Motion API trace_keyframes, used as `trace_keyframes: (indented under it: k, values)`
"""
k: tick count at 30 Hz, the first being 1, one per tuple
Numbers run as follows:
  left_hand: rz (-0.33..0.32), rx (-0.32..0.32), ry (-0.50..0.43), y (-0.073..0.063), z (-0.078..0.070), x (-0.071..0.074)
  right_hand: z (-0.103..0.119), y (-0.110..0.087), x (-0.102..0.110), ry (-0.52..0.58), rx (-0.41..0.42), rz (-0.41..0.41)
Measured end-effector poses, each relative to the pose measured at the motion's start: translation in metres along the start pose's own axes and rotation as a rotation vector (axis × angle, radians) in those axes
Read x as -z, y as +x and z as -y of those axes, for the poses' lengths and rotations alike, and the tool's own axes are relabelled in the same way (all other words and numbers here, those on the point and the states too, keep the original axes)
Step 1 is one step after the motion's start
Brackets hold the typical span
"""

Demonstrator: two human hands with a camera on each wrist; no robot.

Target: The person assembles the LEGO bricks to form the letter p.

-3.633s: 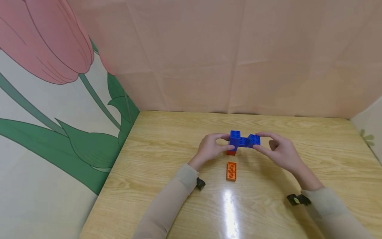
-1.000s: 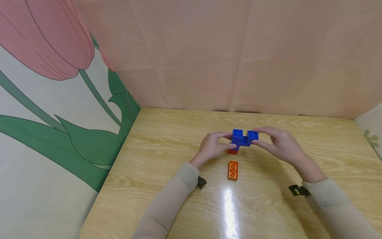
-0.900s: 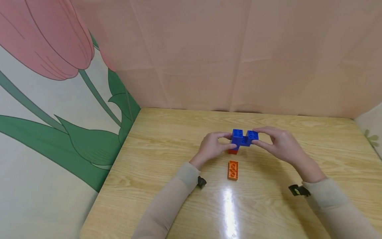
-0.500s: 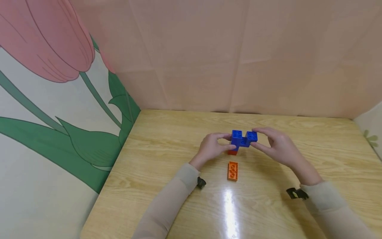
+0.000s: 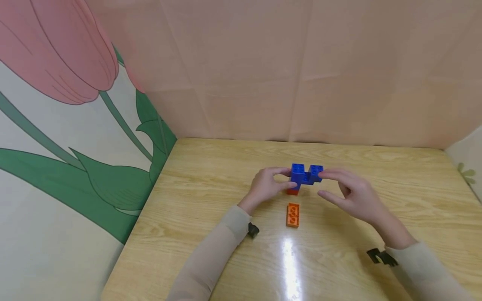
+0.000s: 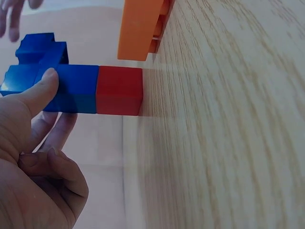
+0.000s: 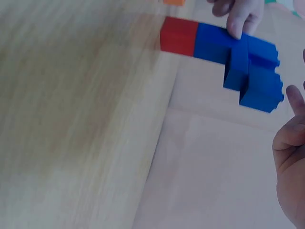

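Observation:
In the head view my left hand (image 5: 265, 184) pinches a standing stack of toy building bricks (image 5: 296, 177) between thumb and fingers. At the stack's base is a red brick (image 6: 120, 90), with blue ones above it. A blue plate-like piece (image 7: 237, 69) juts out to the right from the stack and carries another blue brick (image 5: 316, 169) at its outer end, studs up. My right hand (image 5: 355, 195) is beside that outer brick, index fingertip right at its edge, thumb lowered and apart from it. Nothing is held in the right hand.
An orange brick (image 5: 293, 215) lies on the wooden table (image 5: 211, 175) in front of the stack, its hollow underside up. A pink cloth backdrop (image 5: 241, 83) rises behind the table, and a wall with a painted tulip (image 5: 67, 54) borders the left.
The outer blue brick sat askew at first and now lines up with the stack. In the last half second my right thumb and index finger have parted and let go of it; my left hand stays put.

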State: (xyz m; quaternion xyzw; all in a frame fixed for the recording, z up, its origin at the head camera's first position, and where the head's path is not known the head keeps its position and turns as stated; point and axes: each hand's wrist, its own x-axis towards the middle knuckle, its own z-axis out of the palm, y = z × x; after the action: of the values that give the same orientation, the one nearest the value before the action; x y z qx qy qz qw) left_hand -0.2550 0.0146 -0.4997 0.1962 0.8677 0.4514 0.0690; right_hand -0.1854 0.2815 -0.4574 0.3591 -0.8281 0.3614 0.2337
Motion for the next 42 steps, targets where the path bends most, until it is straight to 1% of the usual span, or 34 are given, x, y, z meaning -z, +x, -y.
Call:
trace_keyframes:
  k: [3,6,9,12,15,19,23,26,29,36,40,42]
  values:
    - [-0.004,-0.015,0.014,0.0,0.0,0.0,0.003,-0.004,-0.006,0.057,0.054,0.038]
    - [-0.008,-0.026,0.024,0.001,0.001,0.0,0.005,-0.008,-0.012,0.085,0.04,0.148]
    - [-0.007,-0.029,0.023,0.001,0.001,0.001,0.004,-0.012,-0.02,0.112,-0.038,0.271]
    - [-0.001,-0.028,0.014,0.001,0.001,0.0,0.001,-0.014,-0.028,0.144,-0.153,0.375]
    - [0.004,-0.023,0.009,0.0,0.001,0.0,-0.001,-0.015,-0.037,0.159,-0.241,0.443]
    - [0.005,-0.02,0.002,0.0,0.0,0.0,0.002,-0.014,-0.048,0.123,-0.3,0.505]
    - [0.001,-0.013,0.003,0.0,-0.001,0.0,0.008,-0.013,-0.057,0.033,-0.326,0.539]
    - [0.0,-0.008,0.001,0.0,-0.001,0.001,0.012,-0.015,-0.062,-0.039,-0.328,0.549]
    - [0.002,-0.007,-0.002,0.001,0.0,0.001,0.014,-0.017,-0.066,-0.083,-0.325,0.557]
    - [0.003,-0.018,0.009,0.001,0.0,0.002,0.014,-0.022,-0.069,-0.122,-0.304,0.549]
    - [0.006,-0.019,0.013,0.001,-0.002,0.002,0.016,-0.024,-0.066,-0.115,-0.317,0.536]
    - [0.005,-0.021,0.013,0.001,-0.002,0.002,0.017,-0.025,-0.063,-0.105,-0.338,0.526]
